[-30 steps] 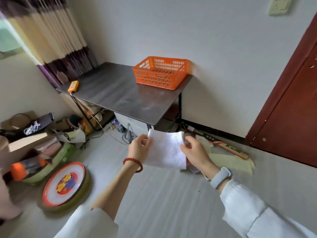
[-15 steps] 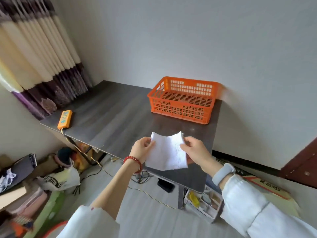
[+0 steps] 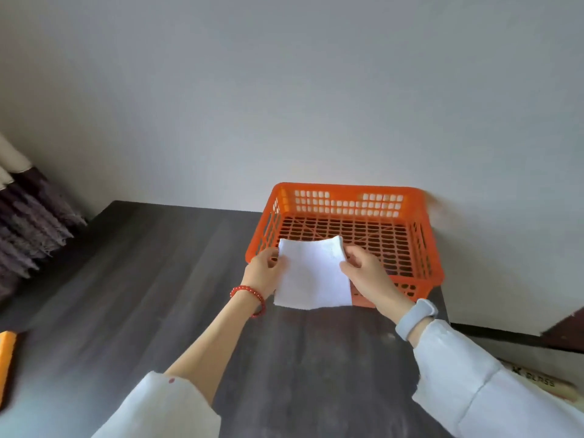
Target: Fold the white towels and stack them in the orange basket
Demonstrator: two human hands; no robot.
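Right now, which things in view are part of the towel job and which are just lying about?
Part of the job:
- white towel, held up at its top corners by the left hand and right hand
- orange basket, no towels in it
- dark table the basket stands on

Just lying about:
- orange device at the table's left edge
- curtain

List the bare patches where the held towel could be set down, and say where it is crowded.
Free: the orange basket floor behind the white towel; the dark table between basket and orange device. Crowded: the basket's near rim, where both hands grip.
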